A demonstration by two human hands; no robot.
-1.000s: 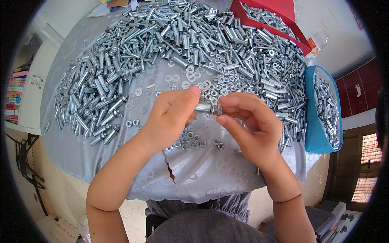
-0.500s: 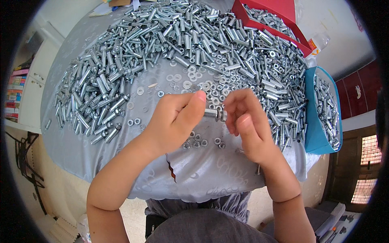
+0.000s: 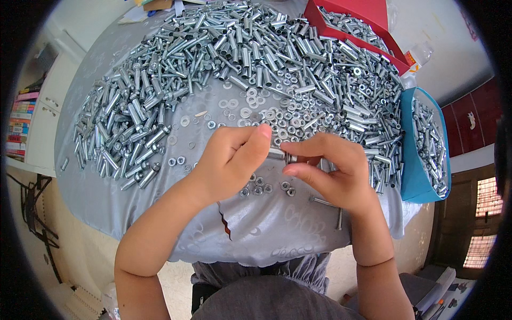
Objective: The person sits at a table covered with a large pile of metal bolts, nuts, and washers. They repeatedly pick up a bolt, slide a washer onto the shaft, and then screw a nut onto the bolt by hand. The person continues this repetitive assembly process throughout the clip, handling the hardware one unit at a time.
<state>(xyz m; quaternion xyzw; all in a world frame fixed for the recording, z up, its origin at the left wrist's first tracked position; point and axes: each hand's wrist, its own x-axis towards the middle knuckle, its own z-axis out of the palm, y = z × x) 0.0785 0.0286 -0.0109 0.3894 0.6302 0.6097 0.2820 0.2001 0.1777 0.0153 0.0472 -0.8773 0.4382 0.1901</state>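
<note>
Above the near middle of the table [image 3: 160,224], which is draped in a grey patterned cloth, the left hand [image 3: 232,162] and the right hand [image 3: 333,173] meet around 1 small metal sleeve [image 3: 277,154]. The left thumb and forefinger are clenched on its left end, and the right fingertips pinch its right end, where a nut or washer seems to sit, though fingers hide most of it. To do this well, I judge the left hand should keep the sleeve level and steady while the right turns its piece squarely on the axis, so nothing cocks or slips down among the loose nuts [image 3: 264,188] just beneath. The sleeve is short, cylindrical and bright zinc-silver, like the heap of sleeves [image 3: 213,48] covering the far half of the table. A red box [image 3: 373,16] sits at the far right corner, and a blue tray [image 3: 413,154] at the right edge.
</note>
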